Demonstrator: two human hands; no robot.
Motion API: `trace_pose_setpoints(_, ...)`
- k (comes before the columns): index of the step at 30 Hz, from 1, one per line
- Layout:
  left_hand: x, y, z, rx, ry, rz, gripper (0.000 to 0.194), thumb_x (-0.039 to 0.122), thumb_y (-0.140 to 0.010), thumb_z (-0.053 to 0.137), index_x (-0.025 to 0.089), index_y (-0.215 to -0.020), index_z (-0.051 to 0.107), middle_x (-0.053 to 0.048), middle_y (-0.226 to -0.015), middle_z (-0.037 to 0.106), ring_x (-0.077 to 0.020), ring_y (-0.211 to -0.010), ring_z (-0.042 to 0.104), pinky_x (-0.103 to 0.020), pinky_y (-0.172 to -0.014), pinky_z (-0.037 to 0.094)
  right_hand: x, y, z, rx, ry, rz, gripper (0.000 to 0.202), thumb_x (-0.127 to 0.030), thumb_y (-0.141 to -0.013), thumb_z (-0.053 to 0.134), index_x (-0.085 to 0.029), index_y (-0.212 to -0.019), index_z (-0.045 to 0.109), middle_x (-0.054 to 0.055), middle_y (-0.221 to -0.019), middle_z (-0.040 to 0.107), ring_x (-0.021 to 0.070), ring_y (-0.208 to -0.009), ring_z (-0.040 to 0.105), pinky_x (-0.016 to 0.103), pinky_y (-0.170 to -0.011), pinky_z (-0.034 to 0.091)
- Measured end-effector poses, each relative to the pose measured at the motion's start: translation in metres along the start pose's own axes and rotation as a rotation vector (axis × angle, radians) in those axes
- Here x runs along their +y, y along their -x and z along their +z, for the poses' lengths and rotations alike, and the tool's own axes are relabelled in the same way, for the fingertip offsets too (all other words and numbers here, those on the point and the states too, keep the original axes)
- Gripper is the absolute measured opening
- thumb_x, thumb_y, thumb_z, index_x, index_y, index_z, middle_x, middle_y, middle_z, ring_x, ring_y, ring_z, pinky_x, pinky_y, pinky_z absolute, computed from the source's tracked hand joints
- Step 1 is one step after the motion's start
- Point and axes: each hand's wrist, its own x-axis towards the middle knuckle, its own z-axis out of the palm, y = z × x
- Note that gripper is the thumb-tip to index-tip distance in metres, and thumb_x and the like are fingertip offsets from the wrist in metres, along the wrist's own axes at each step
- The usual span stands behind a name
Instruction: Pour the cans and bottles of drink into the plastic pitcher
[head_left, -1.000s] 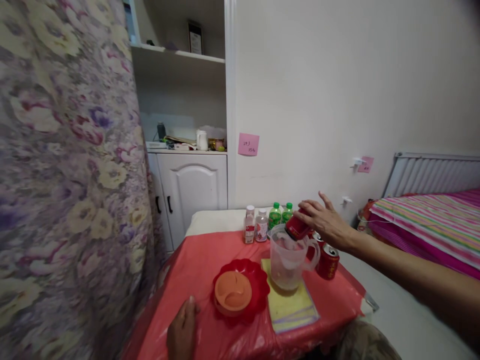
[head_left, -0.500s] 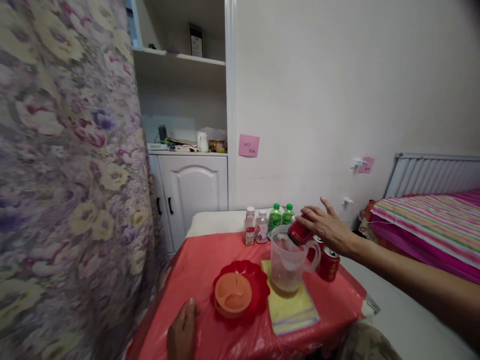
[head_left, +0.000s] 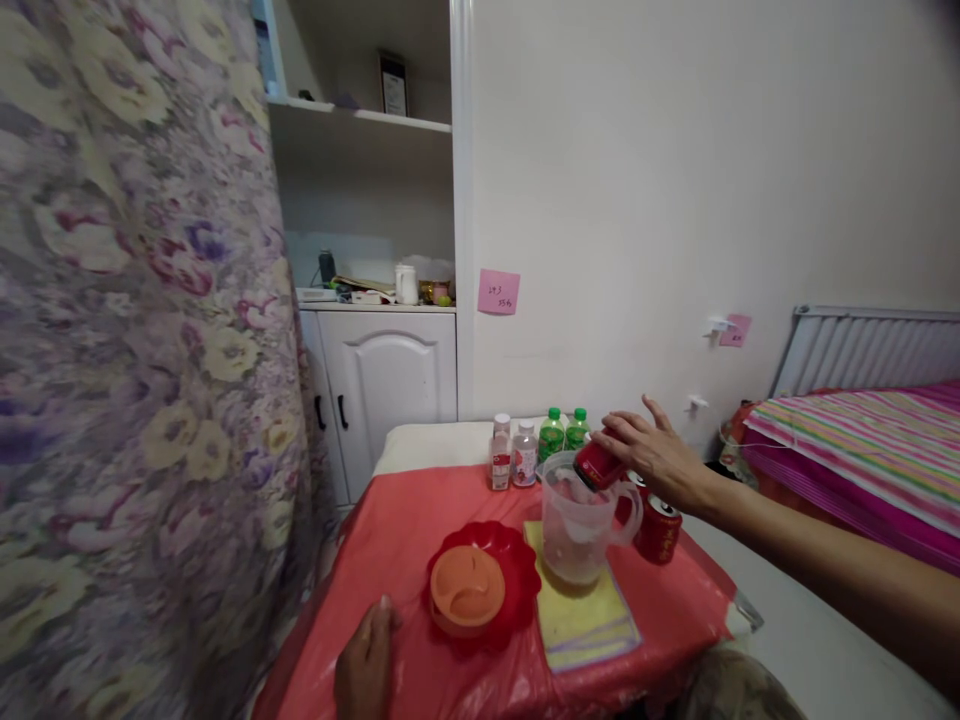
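My right hand (head_left: 649, 455) grips a red drink can (head_left: 598, 466) and holds it tipped over the mouth of a clear plastic jug (head_left: 577, 545), its top end pointing down and left. The jug stands on a folded yellow cloth (head_left: 589, 632), its handle to the right. Beside the handle stand more red cans (head_left: 660, 532), one partly hidden by the jug and my arm. My left hand (head_left: 365, 658) rests at the table's near left, fingers curled and seemingly around nothing. To its right, an orange divided dish (head_left: 467, 588) sits in a red scalloped plate (head_left: 521, 600).
Behind the jug stand two small clear bottles (head_left: 525, 455) with pale caps and two green bottles (head_left: 551, 437). A red plastic sheet (head_left: 405, 510) covers the table. A floral curtain (head_left: 150, 350) hangs at the left; a bed (head_left: 862, 440) is at the right.
The can over the jug has shifted very slightly, still tipped. My left hand and the tableware stay in place.
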Motion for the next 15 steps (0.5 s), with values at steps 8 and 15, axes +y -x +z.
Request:
trace_pose_setpoints(8, -0.0011, 0.0001, 0.0017, -0.020, 0.000, -0.014, 0.071, 0.083, -0.071, 0.042, 0.019, -0.083, 0.070, -0.014, -0.091, 0.081, -0.0361, -0.096, 0.072, -0.050, -0.099, 0.051, 0.0034, 0.0029, 0.0004, -0.032, -0.026, 0.037, 0.053, 0.000, -0.087, 0.050, -0.021, -0.135, 0.056, 0.014, -0.128, 0.066, 0.0299, -0.124, 0.058, 0.067, -0.116, 0.021)
trace_pose_setpoints(15, -0.0005, 0.0012, 0.0006, -0.008, 0.030, -0.006, 0.071, 0.084, -0.071, 0.044, 0.019, -0.084, 0.070, -0.014, -0.093, 0.080, -0.0353, -0.096, 0.071, -0.049, -0.098, 0.051, 0.0064, 0.0094, 0.0062, -0.017, -0.051, 0.069, 0.054, -0.003, -0.087, 0.049, -0.023, -0.137, 0.053, 0.011, -0.124, 0.067, 0.0289, -0.116, 0.061, 0.068, -0.114, 0.020)
